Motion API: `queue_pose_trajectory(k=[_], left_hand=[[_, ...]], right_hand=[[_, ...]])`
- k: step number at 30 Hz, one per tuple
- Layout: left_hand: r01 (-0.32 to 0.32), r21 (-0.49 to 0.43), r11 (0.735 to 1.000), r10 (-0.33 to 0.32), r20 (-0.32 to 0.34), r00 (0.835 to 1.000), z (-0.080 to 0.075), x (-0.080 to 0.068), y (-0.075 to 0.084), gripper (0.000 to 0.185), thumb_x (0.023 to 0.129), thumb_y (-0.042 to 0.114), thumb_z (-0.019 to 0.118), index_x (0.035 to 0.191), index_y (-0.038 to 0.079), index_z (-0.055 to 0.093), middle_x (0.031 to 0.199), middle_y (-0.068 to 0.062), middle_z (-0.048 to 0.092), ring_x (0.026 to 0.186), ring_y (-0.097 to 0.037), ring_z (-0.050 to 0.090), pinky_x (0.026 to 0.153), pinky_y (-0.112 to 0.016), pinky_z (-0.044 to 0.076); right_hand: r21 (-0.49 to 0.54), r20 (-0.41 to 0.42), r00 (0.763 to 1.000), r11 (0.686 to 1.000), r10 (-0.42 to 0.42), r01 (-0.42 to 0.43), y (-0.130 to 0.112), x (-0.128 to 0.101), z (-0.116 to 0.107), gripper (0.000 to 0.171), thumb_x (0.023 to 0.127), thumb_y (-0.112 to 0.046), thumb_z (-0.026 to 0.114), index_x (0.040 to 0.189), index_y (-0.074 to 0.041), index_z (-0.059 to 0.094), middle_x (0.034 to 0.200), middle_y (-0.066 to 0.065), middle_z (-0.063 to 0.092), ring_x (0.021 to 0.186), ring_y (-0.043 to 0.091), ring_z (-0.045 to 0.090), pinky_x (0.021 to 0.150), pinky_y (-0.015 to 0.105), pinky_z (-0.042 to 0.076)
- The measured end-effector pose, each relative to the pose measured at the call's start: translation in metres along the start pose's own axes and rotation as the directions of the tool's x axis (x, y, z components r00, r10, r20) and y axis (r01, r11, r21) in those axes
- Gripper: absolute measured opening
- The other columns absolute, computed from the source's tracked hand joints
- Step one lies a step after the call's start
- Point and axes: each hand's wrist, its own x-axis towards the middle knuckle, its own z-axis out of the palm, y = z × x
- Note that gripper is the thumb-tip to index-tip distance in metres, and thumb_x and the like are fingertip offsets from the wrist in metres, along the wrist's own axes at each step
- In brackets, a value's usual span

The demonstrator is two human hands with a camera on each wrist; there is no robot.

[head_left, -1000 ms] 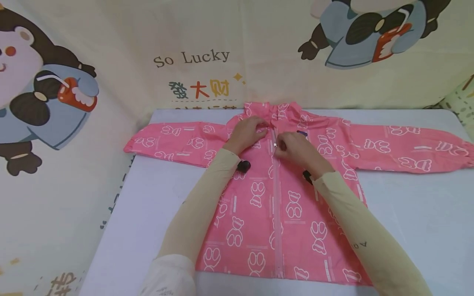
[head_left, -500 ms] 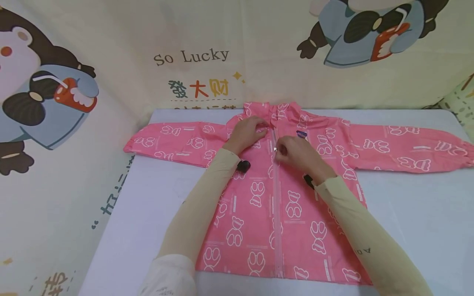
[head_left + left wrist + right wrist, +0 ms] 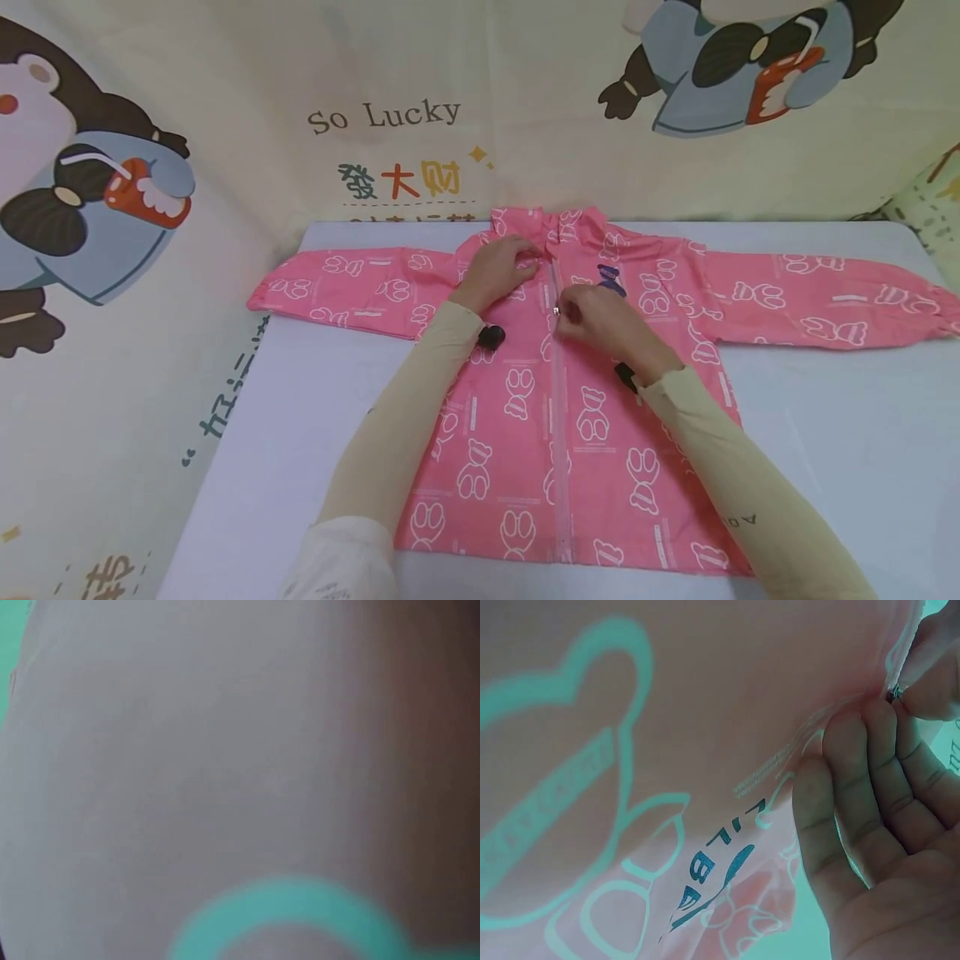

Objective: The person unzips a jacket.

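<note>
Noted zip pull [image 3: 557, 310] pinched in right hand [image 3: 611, 323], slightly lower than before, suggesting jacket [image 3: 517, 467] unzipping; cannot tell hold of left hand [image 3: 495, 272].

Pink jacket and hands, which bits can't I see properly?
Zipper pull: head view, mostly covered by the right hand.
Whether the left hand pinches or just touches the pink jacket: head view, its own fingers hide it.
Cuff at the picture's right: head view, edge cuts it off.
Small print: right wrist view, too small and blurred.
</note>
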Motion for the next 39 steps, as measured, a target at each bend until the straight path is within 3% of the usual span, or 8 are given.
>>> queue_pose_trajectory(k=[13, 28, 39], left_hand=[[-0.001, -0.007, 1.0, 0.001, -0.004, 1.0, -0.001, -0.001, -0.002, 0.032, 0.096, 0.032, 0.064, 0.125, 0.019, 0.068, 0.129, 0.0, 0.064, 0.127, -0.018, 0.054, 0.11, -0.036, 0.041], [0.006, 0.0, 1.0, -0.006, 0.018, 1.0, -0.002, 0.002, 0.0, 0.032, 0.096, 0.033, 0.064, 0.126, 0.021, 0.068, 0.129, 0.002, 0.064, 0.127, -0.016, 0.054, 0.11, -0.035, 0.041], [-0.017, 0.012, 1.0, 0.017, -0.003, 1.0, -0.004, 0.0, -0.001, 0.031, 0.096, 0.032, 0.064, 0.124, 0.019, 0.069, 0.128, 0.0, 0.065, 0.126, -0.018, 0.055, 0.109, -0.037, 0.042]], right_hand=[[-0.032, -0.024, 0.998, 0.997, -0.064, 0.064, -0.004, -0.009, 0.003, 0.011, 0.081, -0.013, 0.066, 0.073, -0.014, 0.059, 0.068, -0.001, 0.053, 0.067, 0.017, 0.049, 0.064, 0.031, 0.042], [0.027, -0.011, 0.997, 0.997, -0.073, 0.074, -0.012, -0.022, 0.001, 0.01, 0.082, -0.009, 0.065, 0.074, -0.012, 0.06, 0.069, 0.0, 0.051, 0.065, 0.016, 0.046, 0.063, 0.03, 0.04], [0.04, 0.015, 0.997, 0.996, -0.078, 0.078, -0.017, -0.029, 0.003, 0.008, 0.081, -0.008, 0.067, 0.076, -0.011, 0.061, 0.069, -0.002, 0.053, 0.066, 0.015, 0.049, 0.064, 0.03, 0.043]])
